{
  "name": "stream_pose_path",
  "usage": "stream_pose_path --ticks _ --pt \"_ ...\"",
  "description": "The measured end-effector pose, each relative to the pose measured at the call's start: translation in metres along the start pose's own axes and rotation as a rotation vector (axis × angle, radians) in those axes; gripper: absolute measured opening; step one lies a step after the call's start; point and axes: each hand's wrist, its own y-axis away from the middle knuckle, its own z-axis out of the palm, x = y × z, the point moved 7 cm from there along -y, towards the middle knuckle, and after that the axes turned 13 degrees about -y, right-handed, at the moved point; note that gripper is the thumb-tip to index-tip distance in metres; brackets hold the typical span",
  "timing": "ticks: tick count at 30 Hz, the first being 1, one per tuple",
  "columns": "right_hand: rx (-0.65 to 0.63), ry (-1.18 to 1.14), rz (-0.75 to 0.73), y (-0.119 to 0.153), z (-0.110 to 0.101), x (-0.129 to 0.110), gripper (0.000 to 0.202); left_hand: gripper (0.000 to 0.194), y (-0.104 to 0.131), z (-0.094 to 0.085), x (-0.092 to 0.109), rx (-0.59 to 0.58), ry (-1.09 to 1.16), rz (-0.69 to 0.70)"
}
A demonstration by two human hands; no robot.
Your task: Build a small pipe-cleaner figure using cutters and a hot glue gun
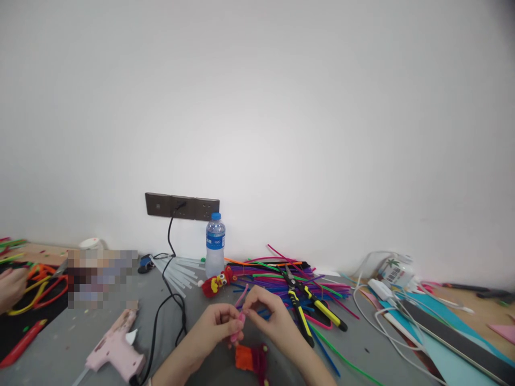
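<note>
Between my two hands is a pink pipe cleaner (237,333), bent or coiled, with one end sticking up. My left hand (217,325) pinches it between thumb and fingers. My right hand (269,313) closes thumb and forefinger on its upper right side. Just below them lies an orange and dark red fuzzy figure (250,358), partly cut off by the frame. A red and yellow pipe-cleaner figure (219,281) with googly eyes rests behind my left hand. Yellow-and-black pliers (300,311) lie spread right of my right hand, on a heap of colourful pipe cleaners (265,268).
At left sit a pink glue gun (116,346), a black cord (161,303), clear glue sticks (177,273) and a water bottle (215,246). Another person's hand (12,288) is near scissors (44,289). White cables (382,321) and a dark flat device (450,338) are at right.
</note>
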Motion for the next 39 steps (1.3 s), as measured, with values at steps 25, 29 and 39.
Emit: stream_pose_path --ticks 25,29,39 --pt "0.338 -0.151 -0.022 0.003 -0.035 0.007 0.02 0.046 -0.007 -0.012 -0.001 0.112 -0.07 0.01" --pt "0.117 -0.094 0.124 0.001 -0.009 0.016 0.02 0.043 -0.008 -0.006 -0.002 0.083 -0.18 0.026" --pt "0.121 -0.163 0.22 0.002 0.008 0.029 0.019 0.044 -0.012 -0.014 -0.007 0.126 -0.222 0.082"
